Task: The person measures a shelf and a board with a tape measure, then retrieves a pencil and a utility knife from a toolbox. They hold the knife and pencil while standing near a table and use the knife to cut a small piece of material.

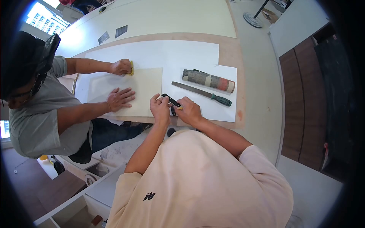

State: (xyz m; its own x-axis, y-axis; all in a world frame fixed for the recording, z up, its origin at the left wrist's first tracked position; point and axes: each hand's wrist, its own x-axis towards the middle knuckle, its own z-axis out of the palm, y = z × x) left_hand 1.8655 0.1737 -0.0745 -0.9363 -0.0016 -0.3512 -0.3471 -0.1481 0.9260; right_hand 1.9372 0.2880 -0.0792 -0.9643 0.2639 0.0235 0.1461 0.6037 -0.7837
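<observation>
Both my hands are close together at the near edge of the white board (197, 53). My left hand (159, 109) is closed on one end of a flat black tool (171, 100), slim and with small light spots. My right hand (191, 111) grips its other end, where a bit of yellow shows by the fingers. The tool's exact kind is hard to make out. Just beyond my right hand lies a flat metal file (194, 89) with a green handle (221, 100). A roll of worn grey and red sheet material (208, 80) rests behind the file.
At left, a co-worker in a grey shirt (66, 114) leans over a cream panel (148, 87), one hand flat on it, the other holding a yellow object (131, 68). Open drawer boxes (72, 212) stand below left. Brown cabinet panels (300, 106) are at right.
</observation>
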